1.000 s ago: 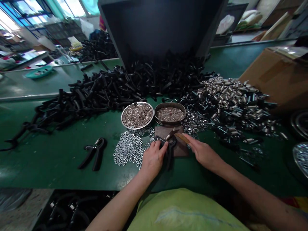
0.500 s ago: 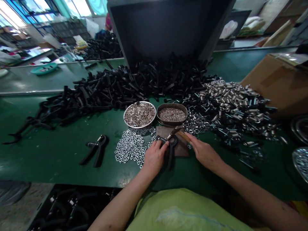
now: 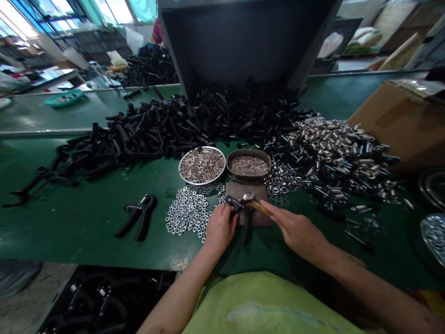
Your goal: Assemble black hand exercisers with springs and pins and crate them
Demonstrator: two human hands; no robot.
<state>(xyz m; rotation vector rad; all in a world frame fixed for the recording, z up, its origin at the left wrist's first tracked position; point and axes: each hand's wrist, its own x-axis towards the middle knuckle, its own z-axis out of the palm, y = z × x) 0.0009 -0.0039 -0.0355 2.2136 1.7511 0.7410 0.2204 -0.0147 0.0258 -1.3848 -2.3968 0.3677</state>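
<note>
My left hand is closed on a black hand grip exerciser, which lies partly over a flat metal plate. In my right hand is a hammer, held by its wooden handle. The hammer's head is over the top of the hand grip and hides part of it; whether the two touch I cannot tell. Just left of my left hand lies a spread of small metal nuts. Another hand grip, with a spring at its top, rests farther left.
Behind the plate stand a round dish of small metal pins and an oval tin of tiny parts. Black handles are heaped across the back, below a tipped dark bin. Springs pile up at right, near a cardboard box.
The hammer has come down and leftward onto or close over the top of the hand grip. My left hand has shifted slightly left, still holding the hand grip.
</note>
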